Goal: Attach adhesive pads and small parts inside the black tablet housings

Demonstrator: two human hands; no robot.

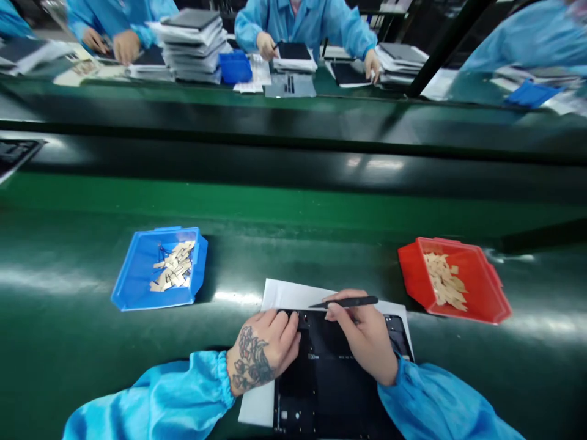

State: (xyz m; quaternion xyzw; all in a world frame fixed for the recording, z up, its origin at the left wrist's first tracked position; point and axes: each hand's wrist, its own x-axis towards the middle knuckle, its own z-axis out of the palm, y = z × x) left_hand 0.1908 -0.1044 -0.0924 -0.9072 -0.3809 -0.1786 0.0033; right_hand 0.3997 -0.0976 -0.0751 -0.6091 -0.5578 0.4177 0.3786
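A flat black panel (346,391) with small cut-outs and fittings lies in front of me on a white sheet (257,406). My left hand (263,351), tattooed on its back, rests at the panel's upper left corner. Its fingers are curled together at the edge; whatever they may pinch is hidden. Black tweezers (353,301) are held between the thumb and fingers of my right hand (364,333), above the panel's far edge. Their thin tip points left, toward my left fingers. I cannot make out anything in the tip.
A blue bin (126,284) with small beige pieces (177,266) stands to the left. A red bin (486,287) at the right holds more beige pieces (444,281). Across the green table (293,205), people in blue work beside paper stacks (190,49) and a black post (447,46).
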